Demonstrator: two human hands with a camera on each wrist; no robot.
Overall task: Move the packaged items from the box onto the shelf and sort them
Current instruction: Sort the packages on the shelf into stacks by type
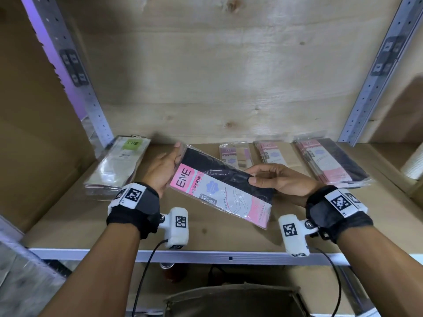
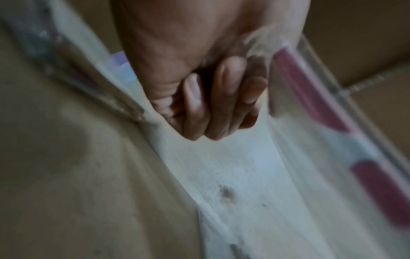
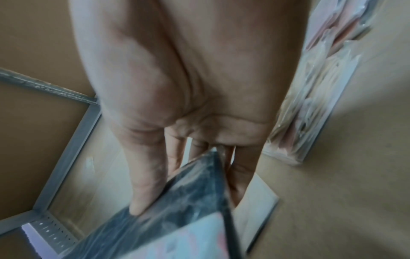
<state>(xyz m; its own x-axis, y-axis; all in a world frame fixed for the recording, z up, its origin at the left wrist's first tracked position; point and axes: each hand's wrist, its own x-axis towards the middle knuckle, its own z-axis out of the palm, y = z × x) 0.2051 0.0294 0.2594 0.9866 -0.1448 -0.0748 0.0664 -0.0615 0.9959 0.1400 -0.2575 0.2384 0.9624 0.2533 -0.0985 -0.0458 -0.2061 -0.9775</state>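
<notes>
Both hands grip the black stocking packet above the shelf, left hand on its far-left end, right hand on its right edge, its long axis slanting between them, matching stack beyond the right hand.

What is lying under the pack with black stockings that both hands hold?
Bare shelf board shows beneath the held pack. The strip directly behind it is covered.
</notes>
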